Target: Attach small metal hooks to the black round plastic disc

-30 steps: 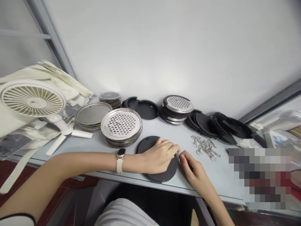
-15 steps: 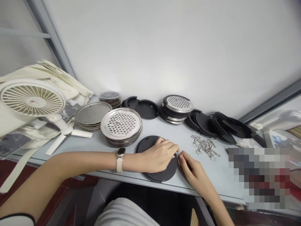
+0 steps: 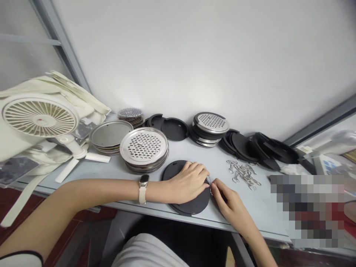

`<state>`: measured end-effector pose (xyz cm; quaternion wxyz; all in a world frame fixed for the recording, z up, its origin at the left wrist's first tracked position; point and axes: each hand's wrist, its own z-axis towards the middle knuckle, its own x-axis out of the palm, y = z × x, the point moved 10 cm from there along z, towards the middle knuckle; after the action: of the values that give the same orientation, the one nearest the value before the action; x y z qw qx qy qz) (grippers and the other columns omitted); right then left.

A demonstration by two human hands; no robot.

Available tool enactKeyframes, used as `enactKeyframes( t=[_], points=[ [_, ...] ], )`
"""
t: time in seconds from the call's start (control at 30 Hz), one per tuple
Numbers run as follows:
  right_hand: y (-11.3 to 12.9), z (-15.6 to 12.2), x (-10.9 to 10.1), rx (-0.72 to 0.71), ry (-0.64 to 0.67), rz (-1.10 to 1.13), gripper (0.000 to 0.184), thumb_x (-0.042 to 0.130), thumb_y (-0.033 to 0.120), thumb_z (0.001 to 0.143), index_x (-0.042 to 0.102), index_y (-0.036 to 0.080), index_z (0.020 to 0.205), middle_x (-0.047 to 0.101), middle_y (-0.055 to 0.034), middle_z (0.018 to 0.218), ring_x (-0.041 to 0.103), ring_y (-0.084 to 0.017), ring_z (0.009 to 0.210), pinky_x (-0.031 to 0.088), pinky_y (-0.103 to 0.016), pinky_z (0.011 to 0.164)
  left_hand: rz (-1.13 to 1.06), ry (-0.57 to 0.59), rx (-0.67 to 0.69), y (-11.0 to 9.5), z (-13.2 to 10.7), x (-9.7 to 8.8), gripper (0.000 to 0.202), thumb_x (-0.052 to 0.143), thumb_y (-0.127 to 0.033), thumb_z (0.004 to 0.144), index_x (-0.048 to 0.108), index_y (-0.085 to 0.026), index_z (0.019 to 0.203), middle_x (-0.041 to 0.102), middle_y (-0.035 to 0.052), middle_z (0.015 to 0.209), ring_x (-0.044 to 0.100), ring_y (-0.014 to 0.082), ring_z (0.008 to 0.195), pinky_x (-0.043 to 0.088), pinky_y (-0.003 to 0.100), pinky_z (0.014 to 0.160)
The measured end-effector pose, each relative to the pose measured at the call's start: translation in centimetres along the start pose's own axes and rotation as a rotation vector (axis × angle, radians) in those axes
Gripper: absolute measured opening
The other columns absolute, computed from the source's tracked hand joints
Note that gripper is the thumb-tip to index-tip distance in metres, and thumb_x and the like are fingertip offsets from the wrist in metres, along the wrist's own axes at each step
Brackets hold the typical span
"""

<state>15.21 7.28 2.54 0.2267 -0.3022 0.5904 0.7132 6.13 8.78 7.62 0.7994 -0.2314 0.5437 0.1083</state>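
Note:
A round black disc (image 3: 191,203) lies flat near the front edge of the grey table (image 3: 261,215). My left hand (image 3: 187,183), a pale watch on its wrist, rests on top of the disc with its fingers curled toward the disc's right rim. My right hand (image 3: 228,202) sits just right of the disc, thumb and fingers pinched on a small metal wire clip (image 3: 209,181) at that rim. The fingertips of both hands meet there. A loose pile of the same metal clips (image 3: 244,173) lies a little further right.
Behind the disc stand a stack of perforated steel plates (image 3: 144,148), a stack of plain steel plates (image 3: 110,136), assembled black-and-steel units (image 3: 210,128) and heaps of black discs (image 3: 258,147). A cream fan (image 3: 39,119) and bag fill the left. A blurred patch covers the right.
My left fingers have shifted slightly on the disc's right rim and the right hand has edged closer. Nothing else has moved.

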Motion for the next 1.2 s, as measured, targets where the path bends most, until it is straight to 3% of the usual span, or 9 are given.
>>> enactKeyframes(
  t=[1.2],
  points=[
    [0.46, 0.01, -0.19, -0.003, -0.011, 0.018, 0.032, 0.036, 0.04, 0.099, 0.039, 0.022, 0.073, 0.038, 0.0048, 0.063, 0.037, -0.012, 0.056, 0.032, -0.023, 0.053, -0.049, -0.046, 0.057, -0.16, 0.1, 0.73, 0.015, 0.041, -0.019, 0.099, 0.05, -0.014, 0.109, 0.054, 0.0085, 0.108, 0.05, 0.0205, 0.105, 0.036, 0.035, 0.091]
  ],
)
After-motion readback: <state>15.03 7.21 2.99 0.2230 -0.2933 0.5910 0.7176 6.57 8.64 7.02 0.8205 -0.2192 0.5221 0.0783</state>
